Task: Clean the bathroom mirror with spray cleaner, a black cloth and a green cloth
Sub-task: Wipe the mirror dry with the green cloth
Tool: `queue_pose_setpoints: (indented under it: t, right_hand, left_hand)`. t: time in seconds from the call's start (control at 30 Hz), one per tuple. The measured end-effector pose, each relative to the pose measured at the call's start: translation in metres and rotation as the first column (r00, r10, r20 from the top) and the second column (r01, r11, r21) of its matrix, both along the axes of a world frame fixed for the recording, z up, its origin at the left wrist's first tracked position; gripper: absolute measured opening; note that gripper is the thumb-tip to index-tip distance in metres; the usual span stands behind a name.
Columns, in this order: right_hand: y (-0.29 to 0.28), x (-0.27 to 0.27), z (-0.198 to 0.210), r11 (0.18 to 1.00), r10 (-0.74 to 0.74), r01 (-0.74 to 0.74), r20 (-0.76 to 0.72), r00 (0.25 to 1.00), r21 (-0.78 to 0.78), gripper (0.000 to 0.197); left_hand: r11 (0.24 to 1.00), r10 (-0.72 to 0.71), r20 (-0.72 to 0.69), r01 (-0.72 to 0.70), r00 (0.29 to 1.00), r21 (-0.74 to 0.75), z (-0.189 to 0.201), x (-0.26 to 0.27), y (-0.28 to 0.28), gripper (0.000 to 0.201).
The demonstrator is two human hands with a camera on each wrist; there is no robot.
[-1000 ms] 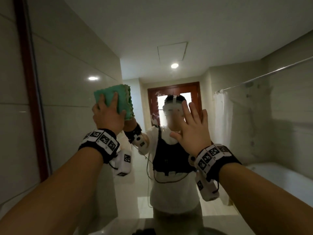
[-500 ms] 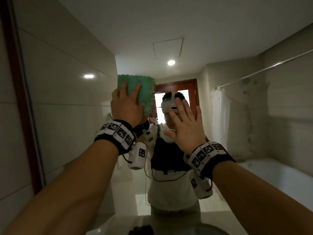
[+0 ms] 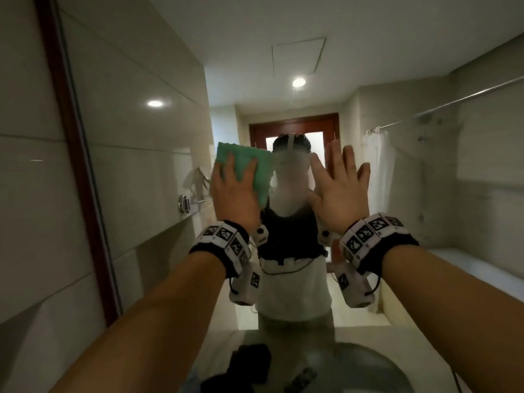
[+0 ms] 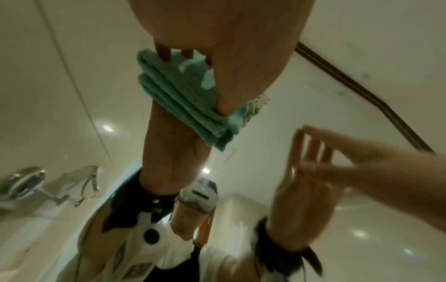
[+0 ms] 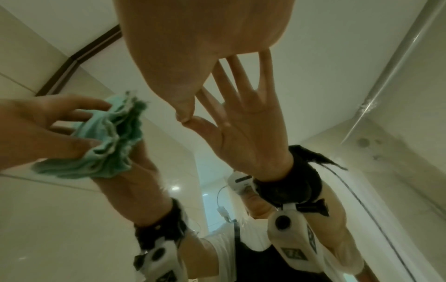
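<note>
The room is dim and warm-toned. Light comes from a recessed ceiling lamp at 12 o'clock in the head view, and its glare repeats as a bright spot on the glossy wall tiles at 10 o'clock. The forearms at 6 o'clock lie in shadow, and the table at the bottom edge is dark and smeared. Straight lines bow toward the edges: the brown frame at 9 o'clock curves, as does the curtain rail at 2 o'clock. Both wrist views are soft and grainy, strongly warped, with the near palms large and unfocused. The right hand is motion-blurred in the left wrist view.
</note>
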State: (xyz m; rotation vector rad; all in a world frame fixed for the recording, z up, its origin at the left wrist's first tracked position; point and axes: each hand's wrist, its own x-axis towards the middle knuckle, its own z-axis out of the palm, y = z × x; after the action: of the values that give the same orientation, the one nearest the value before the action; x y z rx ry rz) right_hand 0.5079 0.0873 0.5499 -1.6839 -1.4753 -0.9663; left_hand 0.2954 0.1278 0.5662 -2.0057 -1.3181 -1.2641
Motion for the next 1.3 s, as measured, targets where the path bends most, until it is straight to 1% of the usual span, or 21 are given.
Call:
queue_pose_setpoints:
  t: [0.1,0.2,0.27,0.37,0.43,0.5,0.67,0.8,0.93,1.03,1.13,1.23,1.3]
  right_hand:
    - [-0.002,-0.028,-0.009,0.999,0.035,-0.035,0.056,0.998,0.008,0.085]
    - [0.004,-0.064,-0.020,0.997,0.081,-0.081,0.124,0.989,-0.007,0.088]
    - [0.015,-0.087,-0.026,0.996,0.079,-0.075,0.093,0.993,-0.038,0.089]
    - [0.031,-0.110,-0.034,0.998,0.025,-0.024,0.027,0.999,-0.063,0.096]
    - [0.038,-0.115,-0.038,0.999,0.001,-0.001,0.002,1.000,-0.045,0.102]
    - [0.040,-0.117,-0.040,1.000,-0.011,0.010,-0.004,1.000,-0.025,0.105]
    - [0.041,-0.116,-0.042,0.999,-0.026,0.026,-0.012,1.000,-0.033,0.098]
    - [0.041,-0.117,-0.041,0.999,-0.030,0.029,-0.016,0.999,-0.040,0.096]
    - [0.040,-0.117,-0.042,0.999,-0.019,0.019,-0.014,1.000,-0.034,0.098]
    - [0.040,-0.116,-0.043,1.000,0.008,-0.008,-0.016,1.000,-0.025,0.098]
    - [0.041,-0.116,-0.044,1.000,0.003,-0.003,-0.011,1.000,-0.018,0.099]
    - [0.043,-0.116,-0.047,1.000,0.009,-0.009,-0.009,1.000,-0.007,0.096]
    - [0.044,-0.116,-0.048,1.000,0.013,-0.013,-0.008,1.000,-0.003,0.093]
  left_hand:
    - [0.999,0.006,-0.082,-0.003,0.997,0.033,-0.011,-0.005,0.006,0.070]
    - [1.000,0.017,-0.085,-0.015,0.996,0.025,-0.010,-0.030,0.014,0.073]
    - [0.999,0.037,-0.053,-0.037,0.998,-0.009,-0.011,-0.054,0.021,0.075]
    - [0.994,0.076,-0.017,-0.077,0.997,-0.071,-0.017,-0.101,0.035,0.076]
    - [0.990,0.109,0.028,-0.106,0.994,-0.096,-0.024,-0.134,0.043,0.076]
    - [0.984,0.147,0.073,-0.138,0.987,-0.117,-0.031,-0.163,0.050,0.076]
    - [0.974,0.169,0.145,-0.142,0.975,-0.179,-0.033,-0.219,0.067,0.076]
    - [0.964,0.191,0.183,-0.150,0.964,-0.219,-0.030,-0.245,0.077,0.076]
    - [0.964,0.192,0.206,-0.145,0.959,-0.225,-0.032,-0.248,0.080,0.075]
    - [0.966,0.188,0.241,-0.135,0.952,-0.219,-0.033,-0.242,0.080,0.073]
    - [0.967,0.195,0.254,-0.143,0.947,-0.210,-0.034,-0.231,0.077,0.071]
    - [0.980,0.173,0.162,-0.153,0.971,-0.126,-0.039,-0.195,0.066,0.070]
    - [0.993,0.113,0.058,-0.112,0.992,-0.029,-0.049,-0.155,0.055,0.069]
